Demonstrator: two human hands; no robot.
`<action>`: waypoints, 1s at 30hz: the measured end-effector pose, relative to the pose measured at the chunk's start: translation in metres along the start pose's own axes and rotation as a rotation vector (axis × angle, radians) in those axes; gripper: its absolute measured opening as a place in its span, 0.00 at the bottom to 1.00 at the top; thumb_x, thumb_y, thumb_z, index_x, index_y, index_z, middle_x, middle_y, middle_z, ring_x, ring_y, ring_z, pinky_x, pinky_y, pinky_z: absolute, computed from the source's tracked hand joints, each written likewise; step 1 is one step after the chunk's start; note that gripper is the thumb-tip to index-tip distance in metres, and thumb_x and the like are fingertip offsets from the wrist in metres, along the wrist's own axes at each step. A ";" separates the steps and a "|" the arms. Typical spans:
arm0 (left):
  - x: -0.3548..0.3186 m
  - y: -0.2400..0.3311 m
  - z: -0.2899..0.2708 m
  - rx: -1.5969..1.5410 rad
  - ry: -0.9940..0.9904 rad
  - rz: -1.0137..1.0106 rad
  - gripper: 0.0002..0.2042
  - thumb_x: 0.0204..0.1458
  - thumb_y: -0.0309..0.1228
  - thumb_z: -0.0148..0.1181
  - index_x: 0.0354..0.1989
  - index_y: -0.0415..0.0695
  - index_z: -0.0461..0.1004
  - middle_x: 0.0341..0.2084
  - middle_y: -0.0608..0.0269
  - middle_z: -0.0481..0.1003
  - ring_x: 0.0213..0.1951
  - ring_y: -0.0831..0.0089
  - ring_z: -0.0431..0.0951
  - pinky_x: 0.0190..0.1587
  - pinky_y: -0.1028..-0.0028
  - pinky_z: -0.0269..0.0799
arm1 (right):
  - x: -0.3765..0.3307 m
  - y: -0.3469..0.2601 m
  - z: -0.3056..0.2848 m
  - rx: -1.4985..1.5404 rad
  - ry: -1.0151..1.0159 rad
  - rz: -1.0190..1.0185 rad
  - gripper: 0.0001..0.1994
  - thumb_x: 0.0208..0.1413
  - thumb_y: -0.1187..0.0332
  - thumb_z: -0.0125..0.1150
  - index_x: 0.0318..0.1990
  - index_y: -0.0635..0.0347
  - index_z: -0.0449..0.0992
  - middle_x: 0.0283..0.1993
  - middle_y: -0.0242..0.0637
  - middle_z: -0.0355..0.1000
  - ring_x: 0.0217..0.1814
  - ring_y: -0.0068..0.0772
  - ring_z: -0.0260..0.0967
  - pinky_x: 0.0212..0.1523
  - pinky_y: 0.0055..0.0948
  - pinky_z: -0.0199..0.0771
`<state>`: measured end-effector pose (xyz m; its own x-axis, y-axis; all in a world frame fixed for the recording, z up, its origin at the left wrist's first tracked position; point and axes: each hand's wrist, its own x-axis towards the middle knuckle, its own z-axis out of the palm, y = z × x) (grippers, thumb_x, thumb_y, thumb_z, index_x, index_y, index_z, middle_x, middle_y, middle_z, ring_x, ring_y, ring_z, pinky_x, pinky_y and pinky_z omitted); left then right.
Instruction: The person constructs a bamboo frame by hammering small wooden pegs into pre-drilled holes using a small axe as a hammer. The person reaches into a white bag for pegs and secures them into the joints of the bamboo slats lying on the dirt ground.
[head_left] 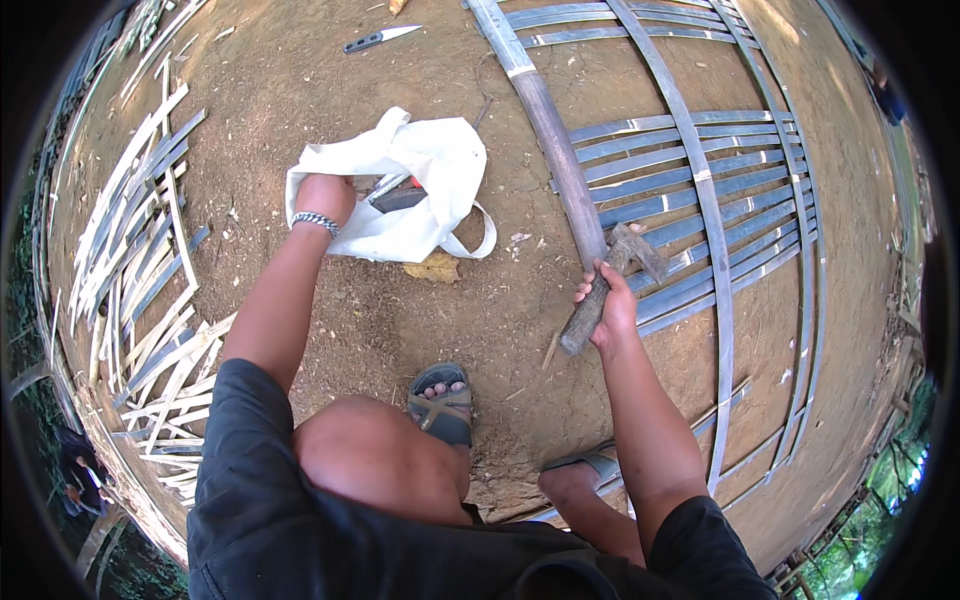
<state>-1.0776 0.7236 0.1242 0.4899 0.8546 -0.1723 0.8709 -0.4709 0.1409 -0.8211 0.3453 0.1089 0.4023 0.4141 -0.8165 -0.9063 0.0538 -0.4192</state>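
My left hand (pixel 325 197), with a chain bracelet at its wrist, reaches into a white cloth bag (pixel 455 160) on the dirt ground. Its fingers are hidden inside the bag. Beside them in the bag's mouth show a dark flat item (pixel 398 200) and something silver and red that I cannot name. My right hand (pixel 615 310) is closed around the thick wooden handle of a worn hammer (pixel 585 322). The hammer's head points away from me, over the edge of a lattice of split bamboo strips (pixel 690 150), near the end of a dark bamboo pole (pixel 555 140).
A knife (pixel 382 38) with a black handle lies on the ground beyond the bag. Loose bamboo slivers (pixel 150 250) are heaped at the left. A dry yellow leaf (pixel 434 268) lies against the bag's near side. My sandalled foot (pixel 441 402) stands between bag and knees.
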 end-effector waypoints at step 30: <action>-0.063 0.241 0.005 -0.861 -0.640 0.330 0.08 0.55 0.27 0.68 0.41 0.38 0.83 0.25 0.70 0.78 0.27 0.85 0.74 0.31 0.81 0.69 | 0.002 -0.006 -0.021 -0.015 -0.034 0.007 0.10 0.64 0.67 0.56 0.47 0.59 0.64 0.30 0.37 0.69 0.25 0.32 0.69 0.25 0.35 0.76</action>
<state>-0.8988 0.5551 0.1643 0.8376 0.3288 -0.4362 0.4983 -0.1330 0.8568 -0.8118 0.3268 0.1021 0.3910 0.4452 -0.8055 -0.9070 0.0374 -0.4195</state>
